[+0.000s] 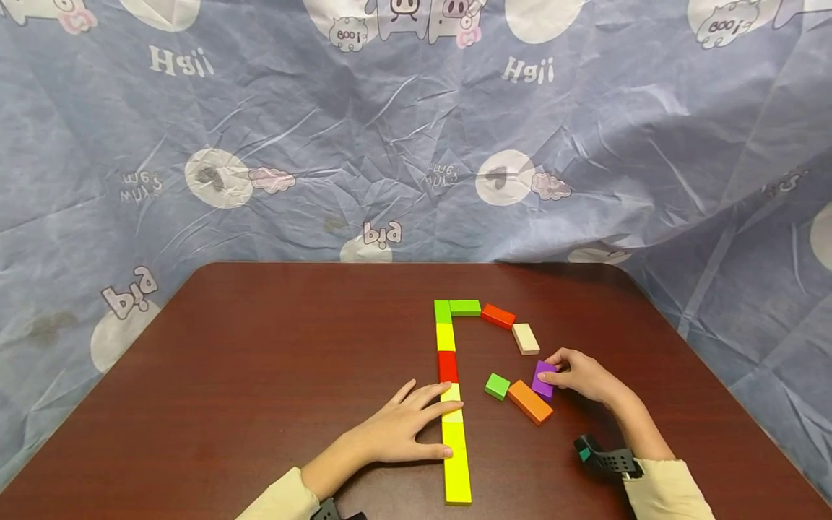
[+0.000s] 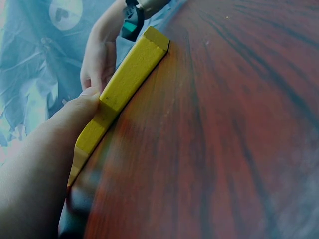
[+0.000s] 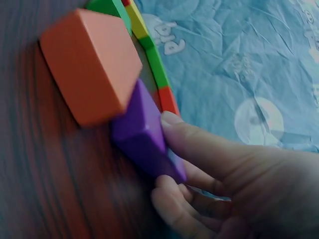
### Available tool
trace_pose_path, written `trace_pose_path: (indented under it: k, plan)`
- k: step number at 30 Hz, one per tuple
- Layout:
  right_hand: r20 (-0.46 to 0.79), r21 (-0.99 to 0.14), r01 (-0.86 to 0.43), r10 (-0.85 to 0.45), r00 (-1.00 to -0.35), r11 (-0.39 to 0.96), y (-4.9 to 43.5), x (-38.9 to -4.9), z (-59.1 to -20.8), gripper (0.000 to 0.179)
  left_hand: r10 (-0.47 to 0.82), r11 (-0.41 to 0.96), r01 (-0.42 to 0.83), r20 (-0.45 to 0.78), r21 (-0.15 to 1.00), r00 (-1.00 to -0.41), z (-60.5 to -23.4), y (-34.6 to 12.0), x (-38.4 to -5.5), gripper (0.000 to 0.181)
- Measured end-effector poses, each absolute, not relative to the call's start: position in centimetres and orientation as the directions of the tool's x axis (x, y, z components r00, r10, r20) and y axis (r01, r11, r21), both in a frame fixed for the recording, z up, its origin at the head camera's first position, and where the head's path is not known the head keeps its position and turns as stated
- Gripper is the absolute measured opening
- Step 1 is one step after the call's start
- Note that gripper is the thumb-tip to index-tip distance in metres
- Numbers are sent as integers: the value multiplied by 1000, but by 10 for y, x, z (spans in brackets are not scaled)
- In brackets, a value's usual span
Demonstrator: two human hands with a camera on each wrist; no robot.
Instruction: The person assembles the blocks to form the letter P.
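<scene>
My left hand (image 1: 399, 430) lies with fingers spread, its fingertips touching a pale yellow block (image 1: 453, 415) and its thumb on the long yellow block (image 1: 458, 480) nearest me. Those blocks belong to a straight row with a red block (image 1: 448, 367), a yellow block (image 1: 445, 337) and a green block (image 1: 443, 312). Between thumb and fingers, my right hand (image 1: 588, 377) pinches a purple block (image 3: 142, 132) that sits beside an orange block (image 1: 529, 403). In the right wrist view the purple block's corner meets the orange one.
From the row's far end, a green block (image 1: 465, 308), a red block (image 1: 498, 316) and a cream block (image 1: 525, 339) curve toward the right hand. A small green block (image 1: 497, 386) sits at the orange block's left end. Beyond the dark wooden table (image 1: 292, 347) hangs a blue printed cloth (image 1: 390, 130).
</scene>
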State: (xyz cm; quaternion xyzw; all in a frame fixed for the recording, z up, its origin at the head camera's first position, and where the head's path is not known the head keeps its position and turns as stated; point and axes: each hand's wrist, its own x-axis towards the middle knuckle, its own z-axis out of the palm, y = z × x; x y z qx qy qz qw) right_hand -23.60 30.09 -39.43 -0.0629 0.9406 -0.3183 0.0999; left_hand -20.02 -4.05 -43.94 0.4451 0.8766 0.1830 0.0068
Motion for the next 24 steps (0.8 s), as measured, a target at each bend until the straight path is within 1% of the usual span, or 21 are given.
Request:
trace_pose_path:
  k: [8, 15, 24]
  plan:
    - [-67, -559, -65, -123, -990, 827, 285, -240, -399, 51, 782, 538, 778, 153, 323, -604, -439, -40, -199, 65]
    - [-20, -559, -37, -58, -998, 828, 277, -242, -403, 51, 783, 537, 780, 155, 321, -603, -438, -40, -199, 65]
    - [23, -556, -31, -22, -999, 831, 272, -243, -408, 50, 784, 537, 781, 152, 320, -602, -439, -40, -199, 65]
